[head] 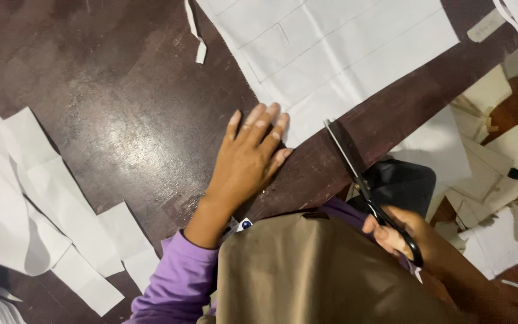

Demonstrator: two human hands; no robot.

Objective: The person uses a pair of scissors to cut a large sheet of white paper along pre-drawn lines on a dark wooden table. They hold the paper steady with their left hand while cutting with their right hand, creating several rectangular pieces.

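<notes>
The fingers (258,129) of the left hand (248,157) lie flat and close together on the dark wooden table (109,120), their tips pressed on the near corner of a large white fabric sheet (337,48) marked with faint ruled lines. The hand grips nothing; its palm rests on the bare wood just behind the cloth edge, and a purple sleeve (181,276) runs back from the wrist.

To the right of those fingertips, the right hand (400,234) is closed around the black handles of a pair of scissors (364,183). Its fingers are curled through the loops, and the blades look shut or nearly so, pointing up toward the fabric's lower edge; the tip sits just beside that edge, though whether it touches cannot be told.

Well to the left of the left hand's fingers, cut white fabric strips (55,216) lie in a loose heap. One narrow strip (196,33) lies beyond the fingertips, beside the sheet's far left edge. Past the scissors on the right, pale offcuts (499,180) are piled up.
</notes>
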